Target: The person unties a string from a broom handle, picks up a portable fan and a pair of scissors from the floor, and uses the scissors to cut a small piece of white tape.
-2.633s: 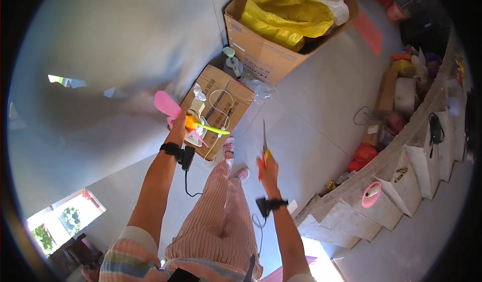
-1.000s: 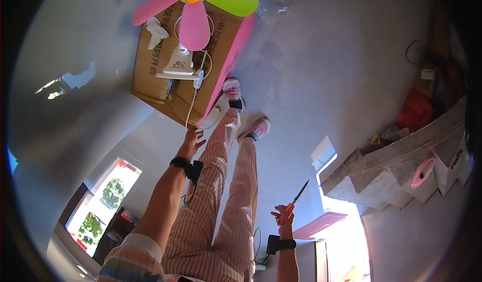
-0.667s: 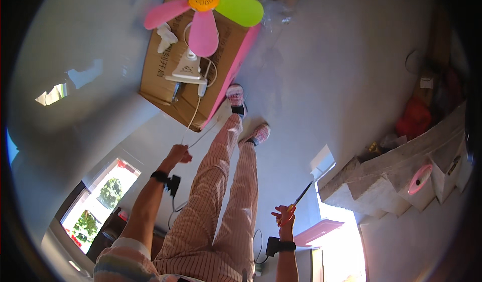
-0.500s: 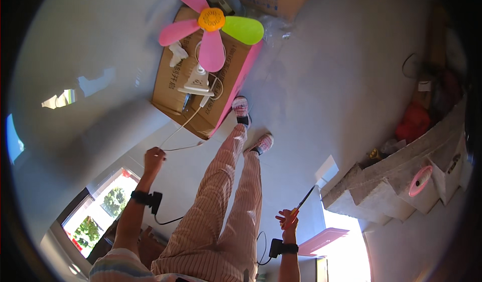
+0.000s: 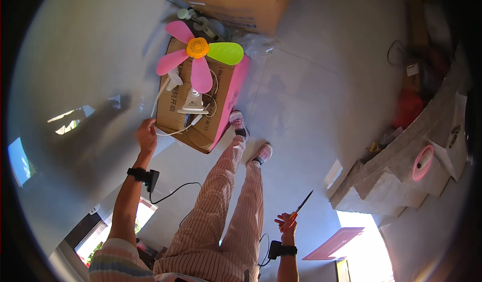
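Note:
My left hand (image 5: 146,134) is closed on a thin white cord (image 5: 173,133), left of a cardboard box. One stretch of cord runs from my fingers to a white plug-like piece by the fan's base; another rises along the box's left edge. On the box (image 5: 170,116) stands a small fan (image 5: 198,47) with pink blades, one green blade, an orange centre and a white base. At the lower right, my right hand (image 5: 286,223) grips what look like scissors (image 5: 304,201), with orange-red handles and dark, narrow blades pointing up and right.
A larger carton (image 5: 251,3) stands behind the fan, with clear plastic wrapping (image 5: 258,46) beside it. Crumpled white tissue (image 5: 173,79) lies on the box. My shoes (image 5: 237,120) are close to its right side. Concrete steps (image 5: 386,181) at right hold a pink round object (image 5: 423,163).
My left hand has moved up toward the box's left side, lifting a stretch of cord along its edge. My right hand keeps the scissors in nearly the same place. The view has shifted.

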`<state>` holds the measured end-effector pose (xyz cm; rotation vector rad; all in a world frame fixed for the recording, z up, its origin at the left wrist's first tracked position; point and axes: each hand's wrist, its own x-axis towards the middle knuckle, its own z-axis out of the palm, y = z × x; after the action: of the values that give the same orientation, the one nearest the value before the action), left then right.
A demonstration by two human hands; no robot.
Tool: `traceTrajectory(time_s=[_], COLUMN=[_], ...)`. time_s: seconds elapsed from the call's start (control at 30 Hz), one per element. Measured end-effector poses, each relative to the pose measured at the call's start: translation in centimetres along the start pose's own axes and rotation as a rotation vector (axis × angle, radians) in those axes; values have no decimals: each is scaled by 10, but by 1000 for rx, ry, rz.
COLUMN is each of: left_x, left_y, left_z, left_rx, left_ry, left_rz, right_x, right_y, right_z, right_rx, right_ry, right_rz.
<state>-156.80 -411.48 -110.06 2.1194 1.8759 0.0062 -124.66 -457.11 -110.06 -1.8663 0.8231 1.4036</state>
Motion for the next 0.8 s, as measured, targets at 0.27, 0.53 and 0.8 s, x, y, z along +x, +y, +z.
traceTrajectory(time_s=[0.27, 0.53, 0.8], left_x=[-28, -96, -179], left_y=[-69, -21, -1], left_z=[41, -10, -86], left_rx=[431, -450, -798], left_ry=[-526, -838, -715], left_rz=[-361, -695, -620], right_x=[3, 1, -65], right_y=[16, -6, -39], right_z=[-16, -51, -102], right_rx=[1, -246, -556], right_ry=[-43, 0, 131], right_rz=[-4, -37, -268])
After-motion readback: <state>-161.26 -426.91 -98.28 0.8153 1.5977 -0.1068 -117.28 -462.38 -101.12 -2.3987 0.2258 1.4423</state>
